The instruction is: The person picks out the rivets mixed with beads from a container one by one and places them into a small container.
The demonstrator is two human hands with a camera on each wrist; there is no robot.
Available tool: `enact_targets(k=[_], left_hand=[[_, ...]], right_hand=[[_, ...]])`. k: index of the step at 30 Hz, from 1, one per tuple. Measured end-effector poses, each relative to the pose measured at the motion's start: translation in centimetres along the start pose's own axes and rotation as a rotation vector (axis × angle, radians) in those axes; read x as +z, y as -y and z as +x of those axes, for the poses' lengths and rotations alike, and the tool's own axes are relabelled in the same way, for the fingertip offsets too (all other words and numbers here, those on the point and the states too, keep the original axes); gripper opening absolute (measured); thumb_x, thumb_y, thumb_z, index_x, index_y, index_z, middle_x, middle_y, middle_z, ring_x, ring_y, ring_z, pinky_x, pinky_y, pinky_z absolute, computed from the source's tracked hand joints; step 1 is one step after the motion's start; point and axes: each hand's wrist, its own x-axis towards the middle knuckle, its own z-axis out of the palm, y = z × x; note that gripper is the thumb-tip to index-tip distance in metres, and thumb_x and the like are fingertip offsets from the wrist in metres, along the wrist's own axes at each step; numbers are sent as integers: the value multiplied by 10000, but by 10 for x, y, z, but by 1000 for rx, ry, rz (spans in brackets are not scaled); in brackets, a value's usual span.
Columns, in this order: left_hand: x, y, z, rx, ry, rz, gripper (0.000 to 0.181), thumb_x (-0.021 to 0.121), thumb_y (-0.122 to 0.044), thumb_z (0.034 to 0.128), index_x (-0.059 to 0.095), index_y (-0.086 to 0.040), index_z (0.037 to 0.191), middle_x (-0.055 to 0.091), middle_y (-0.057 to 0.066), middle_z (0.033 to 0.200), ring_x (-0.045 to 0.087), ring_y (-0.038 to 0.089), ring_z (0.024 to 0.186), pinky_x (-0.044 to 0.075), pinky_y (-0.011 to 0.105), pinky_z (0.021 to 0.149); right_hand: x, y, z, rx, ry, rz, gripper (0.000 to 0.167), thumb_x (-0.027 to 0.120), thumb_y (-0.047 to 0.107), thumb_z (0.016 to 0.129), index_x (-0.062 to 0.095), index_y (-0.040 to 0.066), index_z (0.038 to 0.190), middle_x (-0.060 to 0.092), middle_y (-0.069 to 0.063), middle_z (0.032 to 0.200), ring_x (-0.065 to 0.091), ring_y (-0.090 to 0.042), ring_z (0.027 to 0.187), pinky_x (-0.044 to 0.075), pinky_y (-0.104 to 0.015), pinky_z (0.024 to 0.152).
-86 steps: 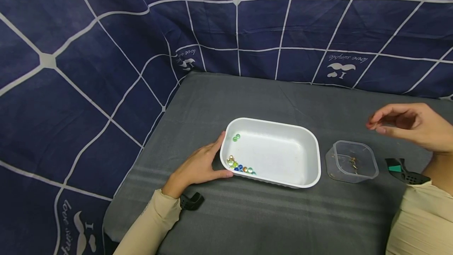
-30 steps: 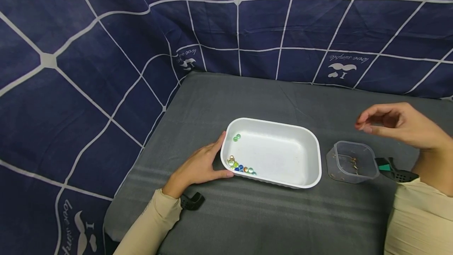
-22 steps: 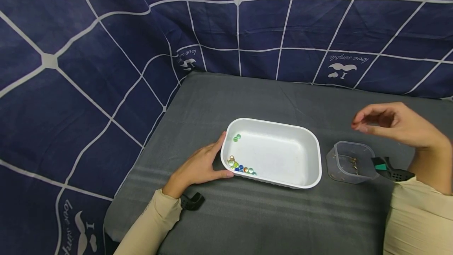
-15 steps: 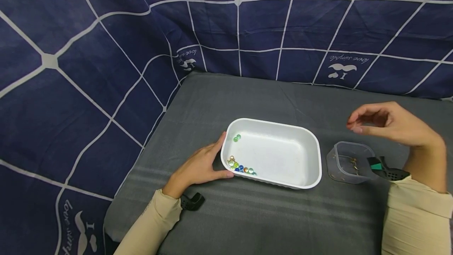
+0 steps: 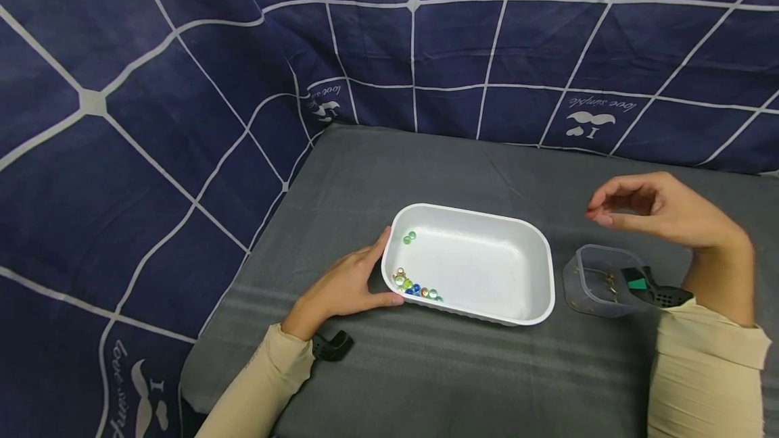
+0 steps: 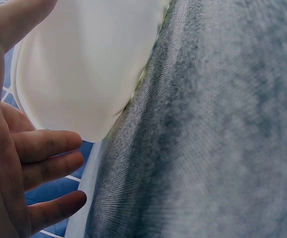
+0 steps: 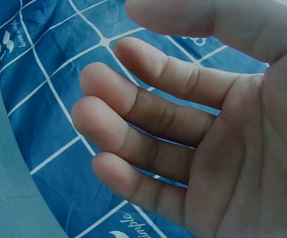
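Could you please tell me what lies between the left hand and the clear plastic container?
In the head view, the left hand touches the white tray of marbles; then comes a bare strip of grey cloth before the clear plastic container.

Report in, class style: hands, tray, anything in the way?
Left hand touching white tray. Right hand loosely curled, holding nothing. Marbles at tray's left end. Wrist strap partly hides clear box from head view.

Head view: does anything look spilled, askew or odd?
Nothing looks spilled: the marbles lie inside the white tray; the clear tub stands upright. One oddity: the lettering on the blue curtain behind is upside down.
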Motion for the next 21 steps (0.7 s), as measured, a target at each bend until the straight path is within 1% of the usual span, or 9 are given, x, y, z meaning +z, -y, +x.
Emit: enact_targets(k=[6,12,19,21], left_hand=[[0,0,0,-2,3,-3,1167,748,-613,791,121,-28,1583,456,197,1474,512,303,1285,432,457,1035],[1,0,1,-6,12,-1,1159,755,-591,797,108,-39,1586,447,201,1479,506,309,1290,427,462,1039],[1,0,-1,-5,4,17,1169,748,-612,791,101,-55,1589,454,202,1474,515,312,1280,432,460,1034],[1,-1,0,-2,3,15,1165,737,-626,793,103,-60,1590,462,197,1469,518,306,1278,435,455,1031]], right_hand=[[3,4,6,-18,6,9,293,628,-225,823,665,-37,1044,719,-59,956,684,-125,848,532,-178,759],[6,6,13,-59,7,47,315,638,-252,787,656,-59,1036,721,-73,952,693,-135,853,536,-188,761],[12,7,23,-74,22,69,291,638,-226,810,664,-47,1038,717,-75,959,691,-142,849,546,-200,744],[13,6,25,-93,28,104,297,632,-237,803,660,-63,1042,718,-90,964,692,-150,872,545,-201,759]])
